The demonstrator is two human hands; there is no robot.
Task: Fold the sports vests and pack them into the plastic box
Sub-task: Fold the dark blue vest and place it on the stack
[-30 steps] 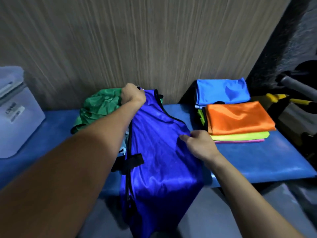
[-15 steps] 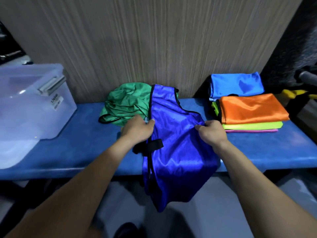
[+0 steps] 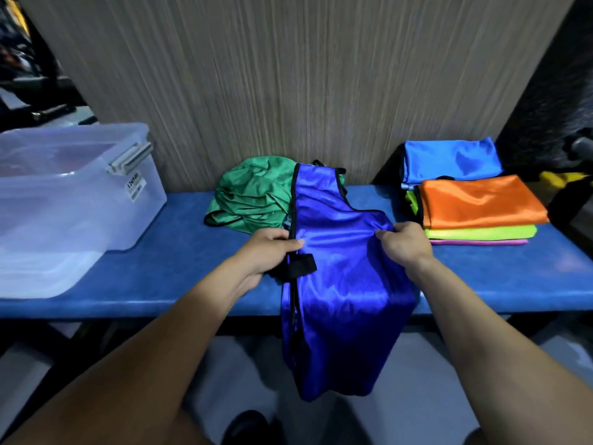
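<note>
While both hands pinch its side edges at mid-length, left hand (image 3: 268, 252) and right hand (image 3: 406, 245), the royal-blue vest (image 3: 340, 284) lies lengthwise away from the person, hem hanging off the counter (image 3: 160, 277). Five folded vests sit right, one crumpled green vest (image 3: 250, 200) behind, one plastic box (image 3: 64, 203) left.

Plastic box (image 3: 80, 200) label (image 3: 134, 186): digits blurred, unreadable.

Royal-blue vest (image 3: 340, 284) with black trim draped over bench (image 3: 160, 277) front edge, centre. Green vest (image 3: 250, 200) crumpled behind it. Folded stack (image 3: 475, 210) at right end. Clear plastic box (image 3: 64, 203) at left end.
</note>
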